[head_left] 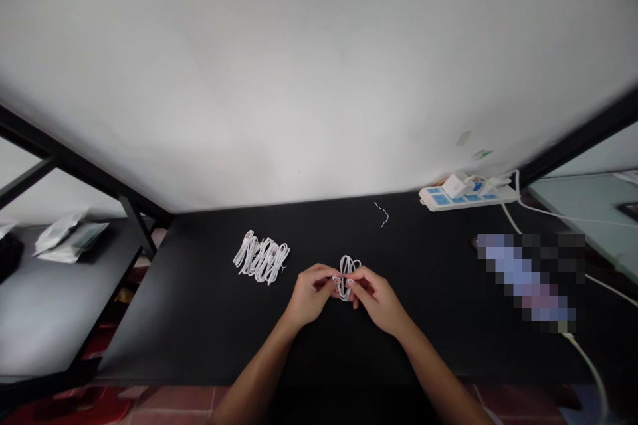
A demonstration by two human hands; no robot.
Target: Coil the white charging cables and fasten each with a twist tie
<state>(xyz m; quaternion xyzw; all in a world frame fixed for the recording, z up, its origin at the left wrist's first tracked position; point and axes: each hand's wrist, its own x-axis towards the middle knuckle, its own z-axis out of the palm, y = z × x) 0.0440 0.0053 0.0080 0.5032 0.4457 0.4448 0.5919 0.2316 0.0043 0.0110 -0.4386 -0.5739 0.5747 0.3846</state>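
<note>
Black desk (199,332), hands (314,293) pinching upright white cable (349,268).

Two hands show, the left hand (312,293) and the right hand (376,299); both are bare, and nothing worn on them can be made out at this size; the fingers (323,277) are slim and taper toward the tips, with the nails too small to tell; the backs of the hands look smooth and rounded, narrowing into the wrists; the left forearm (254,378) and the right forearm (438,378) are bare too, lean in shape, and widen gradually until the bottom edge of the view cuts them off; between them that edge falls into deep shadow, so any clothing there cannot be told.
</note>
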